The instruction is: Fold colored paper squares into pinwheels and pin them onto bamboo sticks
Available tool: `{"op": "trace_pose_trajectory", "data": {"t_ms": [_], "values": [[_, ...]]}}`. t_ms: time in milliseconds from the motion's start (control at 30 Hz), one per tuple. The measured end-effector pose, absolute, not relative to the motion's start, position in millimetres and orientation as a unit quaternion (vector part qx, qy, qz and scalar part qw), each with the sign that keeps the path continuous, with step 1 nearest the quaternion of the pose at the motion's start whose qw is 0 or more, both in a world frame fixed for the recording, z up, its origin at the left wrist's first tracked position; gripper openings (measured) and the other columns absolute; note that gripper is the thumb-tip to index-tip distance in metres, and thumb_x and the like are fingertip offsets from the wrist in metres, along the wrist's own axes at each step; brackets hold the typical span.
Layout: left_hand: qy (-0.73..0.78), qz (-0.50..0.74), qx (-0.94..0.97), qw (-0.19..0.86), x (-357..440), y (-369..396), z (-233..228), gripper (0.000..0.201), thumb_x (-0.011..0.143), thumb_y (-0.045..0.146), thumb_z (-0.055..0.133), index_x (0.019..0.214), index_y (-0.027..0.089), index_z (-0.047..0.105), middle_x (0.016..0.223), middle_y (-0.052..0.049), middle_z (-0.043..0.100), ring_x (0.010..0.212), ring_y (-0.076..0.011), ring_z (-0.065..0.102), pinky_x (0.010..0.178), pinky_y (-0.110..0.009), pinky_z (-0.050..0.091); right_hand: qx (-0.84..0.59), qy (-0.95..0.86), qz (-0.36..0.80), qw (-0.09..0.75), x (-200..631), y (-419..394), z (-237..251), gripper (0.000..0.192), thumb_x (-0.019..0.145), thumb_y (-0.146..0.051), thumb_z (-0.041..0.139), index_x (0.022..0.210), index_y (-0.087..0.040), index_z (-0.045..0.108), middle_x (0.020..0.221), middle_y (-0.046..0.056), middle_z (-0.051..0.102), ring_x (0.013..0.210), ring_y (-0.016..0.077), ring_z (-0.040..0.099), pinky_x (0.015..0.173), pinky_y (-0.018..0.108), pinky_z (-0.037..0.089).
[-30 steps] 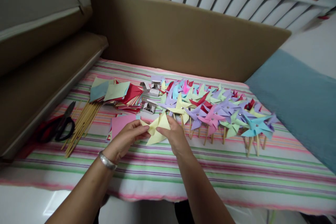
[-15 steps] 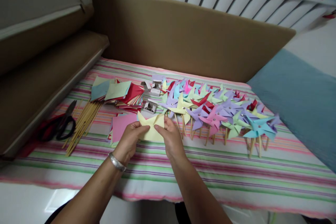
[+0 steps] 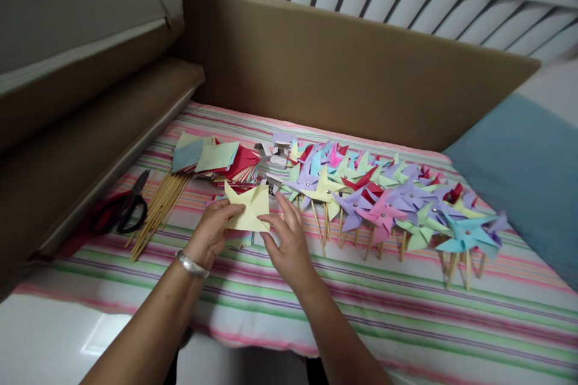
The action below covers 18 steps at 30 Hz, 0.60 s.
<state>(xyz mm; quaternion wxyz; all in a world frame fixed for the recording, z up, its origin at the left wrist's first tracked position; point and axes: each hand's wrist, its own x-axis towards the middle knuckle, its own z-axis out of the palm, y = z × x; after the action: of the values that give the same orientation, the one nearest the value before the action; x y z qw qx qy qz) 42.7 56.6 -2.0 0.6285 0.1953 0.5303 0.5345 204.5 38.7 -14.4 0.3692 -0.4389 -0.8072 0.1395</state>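
My left hand point(image 3: 214, 225) pinches a pale yellow paper square point(image 3: 253, 213) by its left side, the thumb on top near the middle. Cuts run into the sheet, and two of its corners are folded inward. At the sheet's right edge is my right hand point(image 3: 289, 240), its fingers spread apart; a fingertip meets the paper's lower right corner or lies just in front of it. Behind the sheet, a small open box point(image 3: 274, 181) is partly hidden. Other coloured paper sheets lie below it, mostly covered by my left hand and the yellow paper.
Several finished paper pinwheels point(image 3: 383, 213) on sticks cover the right. Stacks of coloured paper point(image 3: 219, 156) lie at back left, with wooden sticks point(image 3: 158, 213) and black-handled scissors point(image 3: 121, 210) nearby. Brown cushions point(image 3: 103, 114) border the left; a brown board point(image 3: 334, 66) stands behind.
My right hand has loosened its grip on the yellow paper and spread its fingers. My left hand keeps hold of the sheet. The view has shifted slightly left.
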Motion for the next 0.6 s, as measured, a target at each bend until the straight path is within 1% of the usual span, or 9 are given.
{"op": "trace_pose_trajectory", "data": {"t_ms": [100,167,333,467,600], "values": [[0.53,0.522,0.212,0.634,44,56,-2,0.028,0.054,0.019,0.071,0.081,0.011,0.066,0.065,-0.004,0.07,0.056,-0.0168,0.062,0.052,-0.029,0.051,-0.44,-0.804,0.138,0.376,206,40,-15,0.018,0.08,-0.014,0.051,0.09,-0.021,0.064,0.144,0.007,0.032,0.134,0.0246,0.025,0.106,0.046,0.026],[0.534,0.514,0.221,0.633,45,55,0,0.029,0.054,0.019,0.07,0.082,0.01,0.066,0.067,-0.005,0.07,0.058,-0.0172,0.062,0.053,-0.029,0.051,-0.44,-0.798,0.147,0.386,208,40,-14,0.014,0.081,-0.016,0.052,0.085,-0.022,0.065,0.143,0.005,0.035,0.133,0.0244,0.026,0.106,0.046,0.026],[0.543,0.477,0.26,0.641,49,52,-2,0.028,0.054,0.023,0.073,0.079,0.011,0.066,0.071,-0.006,0.069,0.062,-0.0169,0.062,0.054,-0.028,0.051,-0.454,-0.766,0.2,0.409,212,41,-10,0.01,0.081,-0.021,0.057,0.081,-0.023,0.066,0.143,0.004,0.036,0.134,0.0234,0.025,0.107,0.046,0.025],[0.537,0.453,0.282,0.653,57,50,-8,0.025,0.054,0.026,0.074,0.073,0.012,0.065,0.065,-0.003,0.066,0.058,-0.0144,0.059,0.053,-0.026,0.048,-0.478,-0.739,0.233,0.414,212,43,-10,0.009,0.08,-0.022,0.058,0.078,-0.022,0.066,0.144,0.004,0.034,0.136,0.0236,0.02,0.107,0.046,0.023],[0.535,0.442,0.296,0.656,65,49,-9,0.025,0.051,0.027,0.075,0.069,0.012,0.065,0.061,-0.001,0.064,0.052,-0.0117,0.055,0.051,-0.023,0.041,-0.502,-0.725,0.242,0.405,212,45,-12,0.005,0.076,-0.022,0.062,0.073,-0.021,0.065,0.143,0.006,0.037,0.136,0.0251,0.022,0.106,0.048,0.022]]}}
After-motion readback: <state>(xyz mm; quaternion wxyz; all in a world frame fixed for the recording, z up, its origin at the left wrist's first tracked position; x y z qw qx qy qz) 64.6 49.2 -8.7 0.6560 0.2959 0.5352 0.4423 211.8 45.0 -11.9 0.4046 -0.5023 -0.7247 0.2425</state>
